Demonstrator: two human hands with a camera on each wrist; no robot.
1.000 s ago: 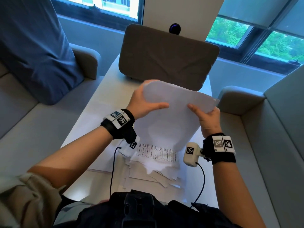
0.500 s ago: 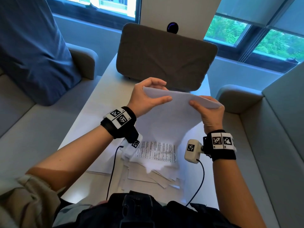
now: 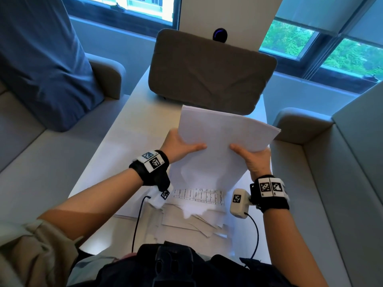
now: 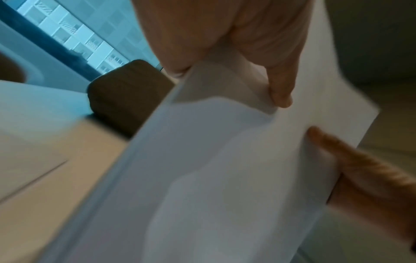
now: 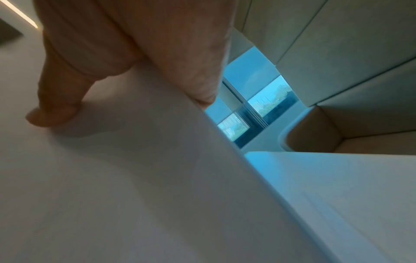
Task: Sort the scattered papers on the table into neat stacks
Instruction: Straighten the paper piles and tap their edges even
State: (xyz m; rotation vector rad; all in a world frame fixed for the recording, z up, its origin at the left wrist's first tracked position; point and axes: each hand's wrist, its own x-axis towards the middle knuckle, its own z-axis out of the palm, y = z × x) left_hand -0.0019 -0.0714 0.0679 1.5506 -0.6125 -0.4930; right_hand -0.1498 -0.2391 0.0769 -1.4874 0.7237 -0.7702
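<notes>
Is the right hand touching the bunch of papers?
Touching. The right wrist view shows the right hand with its thumb pressed flat on the held sheaf of papers.

Your printed sheet (image 3: 199, 196) on the table carries tabular text, too small to read; nothing else legible.

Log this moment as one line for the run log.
left hand: holds sheets | right hand: holds sheets | sheets: raised above table | loose papers: still scattered
</notes>
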